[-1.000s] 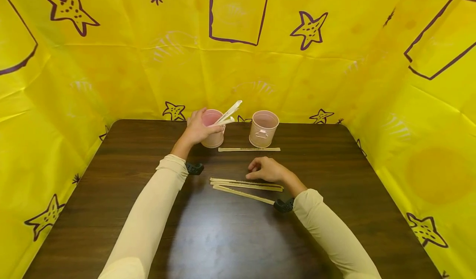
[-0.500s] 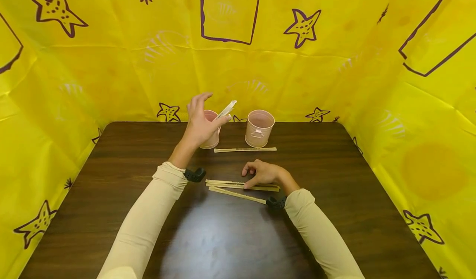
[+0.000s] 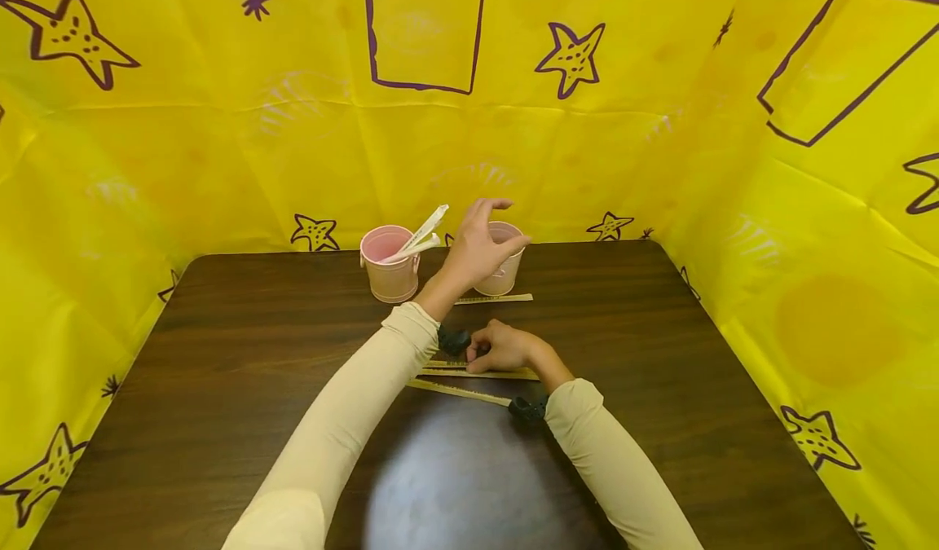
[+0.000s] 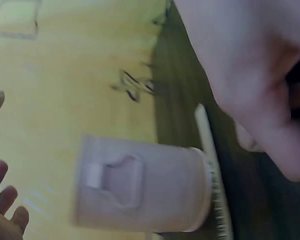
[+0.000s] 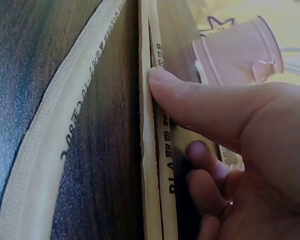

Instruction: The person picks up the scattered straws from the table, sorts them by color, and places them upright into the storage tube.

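My left hand reaches across the right pink bucket, fingers spread and bent, holding nothing. The left wrist view shows that bucket lying sideways in the picture, between its fingertips and my other hand. My right hand is low over several paper-wrapped straws, pinching one wrapped straw between thumb and curled fingers. The index fingertip is hidden behind the thumb. Another wrapped straw lies apart, nearer the body. Wrapped straws lean in the left pink bucket.
One wrapped straw lies crosswise just before the right bucket, partly covered by my left forearm. The dark wooden table ends at a yellow sheet with starfish drawings, hanging behind and along both sides.
My left hand has left the left bucket and moved right, to the right bucket. My right hand has lowered onto the straws, its thumb and fingers closing on one.
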### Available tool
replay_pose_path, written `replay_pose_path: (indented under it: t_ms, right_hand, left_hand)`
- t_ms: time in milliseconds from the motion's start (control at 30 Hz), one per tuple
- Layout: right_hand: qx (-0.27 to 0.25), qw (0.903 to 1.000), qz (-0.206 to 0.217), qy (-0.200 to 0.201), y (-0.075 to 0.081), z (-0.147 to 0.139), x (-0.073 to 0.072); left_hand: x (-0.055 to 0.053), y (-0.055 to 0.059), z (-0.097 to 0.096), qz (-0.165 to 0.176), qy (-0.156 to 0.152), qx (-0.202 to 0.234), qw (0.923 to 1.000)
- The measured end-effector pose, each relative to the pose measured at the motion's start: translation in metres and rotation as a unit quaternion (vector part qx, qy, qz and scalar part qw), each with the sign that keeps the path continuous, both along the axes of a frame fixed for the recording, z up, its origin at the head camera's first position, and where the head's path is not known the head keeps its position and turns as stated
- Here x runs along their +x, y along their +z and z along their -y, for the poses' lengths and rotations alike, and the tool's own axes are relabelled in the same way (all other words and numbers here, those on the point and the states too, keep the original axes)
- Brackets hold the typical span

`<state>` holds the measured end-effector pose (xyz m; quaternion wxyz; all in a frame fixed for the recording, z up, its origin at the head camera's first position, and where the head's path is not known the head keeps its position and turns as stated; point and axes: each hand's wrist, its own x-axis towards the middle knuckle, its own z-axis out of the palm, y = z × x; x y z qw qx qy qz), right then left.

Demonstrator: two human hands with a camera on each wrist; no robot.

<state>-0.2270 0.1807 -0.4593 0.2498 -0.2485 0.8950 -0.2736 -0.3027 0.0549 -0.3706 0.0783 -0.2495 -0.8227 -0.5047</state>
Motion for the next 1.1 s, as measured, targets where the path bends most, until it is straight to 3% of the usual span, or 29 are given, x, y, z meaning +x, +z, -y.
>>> replay_pose_path:
  t_ms: [200, 433, 633, 1100]
  right_hand:
    - [-0.019, 0.9996, 0.018, 0.007, -0.001, -0.002, 0.001]
    - [-0.024, 0.9981, 0.052, -0.025, -0.001, -0.007, -0.001]
    - [-0.018, 0.9987, 0.043, -0.018, -0.002, -0.008, -0.003]
    - [-0.038, 0.9986, 0.036, 0.007, 0.000, -0.004, -0.004]
  left_hand:
    - [-0.030, -0.032, -0.004, 0.106, 0.042, -0.001, 0.9934]
    - [-0.043, -0.054, -0.008, 0.166, 0.013, 0.023, 0.9858]
    - [-0.044, -0.062, -0.010, 0.205, 0.008, 0.041, 0.9779]
    - [-0.045, -0.064, 0.001, 0.220, -0.023, 0.032, 0.9748]
